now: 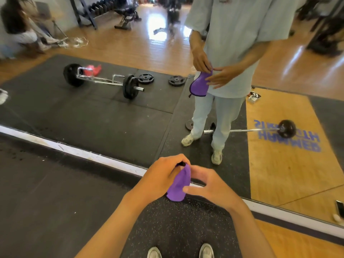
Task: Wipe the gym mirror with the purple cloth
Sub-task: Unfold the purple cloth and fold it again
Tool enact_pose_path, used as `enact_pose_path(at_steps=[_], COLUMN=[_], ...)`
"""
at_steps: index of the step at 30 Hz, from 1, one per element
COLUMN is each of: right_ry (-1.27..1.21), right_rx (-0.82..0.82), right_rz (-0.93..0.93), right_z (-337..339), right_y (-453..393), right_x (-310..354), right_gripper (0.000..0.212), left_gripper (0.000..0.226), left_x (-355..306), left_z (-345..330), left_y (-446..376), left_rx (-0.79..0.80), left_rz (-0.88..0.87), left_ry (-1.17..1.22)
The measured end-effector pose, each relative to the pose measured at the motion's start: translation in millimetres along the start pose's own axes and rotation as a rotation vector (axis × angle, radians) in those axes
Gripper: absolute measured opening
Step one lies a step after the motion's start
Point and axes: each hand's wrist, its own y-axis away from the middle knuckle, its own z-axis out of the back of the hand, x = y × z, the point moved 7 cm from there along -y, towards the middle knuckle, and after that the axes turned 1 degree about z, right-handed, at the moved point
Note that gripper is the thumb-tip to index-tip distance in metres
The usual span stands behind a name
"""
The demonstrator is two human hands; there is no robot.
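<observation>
Down at the bottom edge of the gym mirror (111,108), right in front of the glass, is where everything's happening. Going left to right: the left hand (163,174) has its fingers curled around the top of the purple cloth (178,185), pinching it up near a dark bit at the hem (a tag or trim, can't tell which). From there the cloth hangs down in a loose bunch between both hands, not touching the mirror yet. The right hand (210,187) sits just beside it with its fingers fairly straight and spread, thumb tip touching the lower part of the fabric but not really gripping it.

Handling-wise, my guess is this thing is super light and floppy, microfiber-ish, so it will collapse into whatever shape you hold it in. No worries about breaking it or it slipping away. I'd say spread or fold it into a flat pad and press with an open palm behind it, rather than holding it by a corner like now, since a dangling bunch won't wipe much glass.

Further right in the reflection there's a barbell (260,129) lying on the floor mat.
</observation>
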Motion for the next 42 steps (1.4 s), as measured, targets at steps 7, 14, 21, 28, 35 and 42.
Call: enact_pose_path(at_steps=[7,14,21,28,35,42], right_ry=[0.016,-0.263,-0.331,-0.143,-0.262,0.14], right_rx=[0.001,-0.26,-0.371,-0.402,-0.338,-0.345], right_rz=[0.022,-0.129,-0.183,-0.136,-0.089,0.008], right_z=[-14.3,2.8,12.1,11.9,-3.0,-33.0], right_y=[-10.9,-4.1,-0.7,-4.2,-8.7,-24.2], right_x=[9.2,-3.6,-14.0,-16.7,-15.6,-4.2], right_gripper=[0.061,0.032,0.031,0.022,0.068,0.048], left_gripper=[0.018,0.04,0.046,0.039,0.022,0.042], left_x=[31.5,81.5,64.1,64.5,83.3,98.4], left_z=[24.1,-30.4,-56.9,-41.3,-34.8,-5.0], left_y=[6.3,23.3,31.6,54.0,67.2,87.6], left_rx=[-0.16,-0.198,-0.259,-0.538,-0.469,-0.413], left_rz=[0.163,0.717,0.616,0.55,0.526,0.283], left_ry=[0.218,0.542,0.705,0.653,0.623,0.285])
